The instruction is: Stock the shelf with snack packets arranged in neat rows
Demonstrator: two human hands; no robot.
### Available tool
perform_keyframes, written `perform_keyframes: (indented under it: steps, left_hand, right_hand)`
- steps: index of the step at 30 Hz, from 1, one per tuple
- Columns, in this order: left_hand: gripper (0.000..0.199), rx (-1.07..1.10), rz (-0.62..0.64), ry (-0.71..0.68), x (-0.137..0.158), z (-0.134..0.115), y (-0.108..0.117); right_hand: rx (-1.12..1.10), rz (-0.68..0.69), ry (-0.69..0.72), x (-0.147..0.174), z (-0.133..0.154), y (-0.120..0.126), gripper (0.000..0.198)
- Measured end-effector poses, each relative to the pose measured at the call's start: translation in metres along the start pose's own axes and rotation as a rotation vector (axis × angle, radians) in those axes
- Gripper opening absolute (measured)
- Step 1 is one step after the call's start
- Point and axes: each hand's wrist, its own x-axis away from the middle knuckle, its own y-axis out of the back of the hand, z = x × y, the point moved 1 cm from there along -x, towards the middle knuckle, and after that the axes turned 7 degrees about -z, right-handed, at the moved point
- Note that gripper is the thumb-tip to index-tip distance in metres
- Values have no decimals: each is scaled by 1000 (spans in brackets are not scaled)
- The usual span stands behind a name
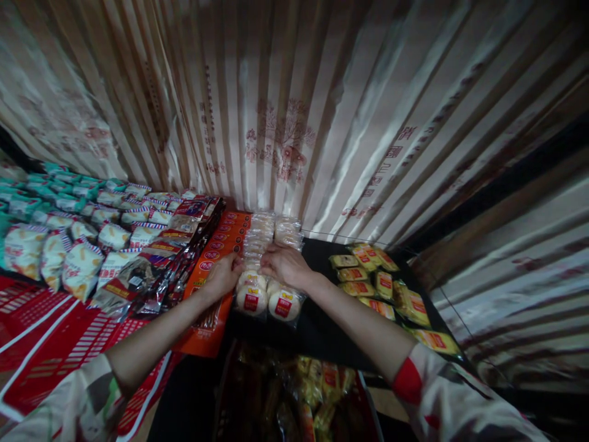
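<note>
Straightening rows of wrapped round buns (267, 270) on dark shelf (322, 331), between orange packets (216, 270) and yellow packets (381, 282). Rows' long axis runs away toward striped backdrop. Left hand (224, 276) curled on row's left edge; right hand (285, 264) flat, fingers bent, pressing top. Next, probably: squaring front buns, gentle push.

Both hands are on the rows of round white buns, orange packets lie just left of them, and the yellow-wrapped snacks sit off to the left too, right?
Not quite. In the head view the yellow-wrapped snacks lie to the right of the round white buns, not the left. The rest holds: left hand and right hand rest on the buns, with orange packets just left.
</note>
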Motion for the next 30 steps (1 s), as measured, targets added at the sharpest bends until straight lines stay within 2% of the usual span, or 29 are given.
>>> perform_keyframes:
  steps: [8,11,14,20,24,30]
  left_hand:
    - [15,97,-14,-5,-4,11,-7]
    - [16,31,-64,-41,3,6,-4]
    - [19,-116,-140,-168,18,-3,4]
    - [26,-402,97,-337,46,-14,8]
    - [24,-426,114,-282,45,-14,6]
    - [15,-312,93,-216,37,-13,7]
  right_hand:
    - [45,30,38,3,9,4,19]
    - [66,40,2,3,11,2,21]
    - [84,39,-31,2,11,0,23]
    - [84,41,-38,2,10,-3,24]
    - [80,29,-41,3,11,-1,24]
    - [31,31,-53,5,10,-1,21]
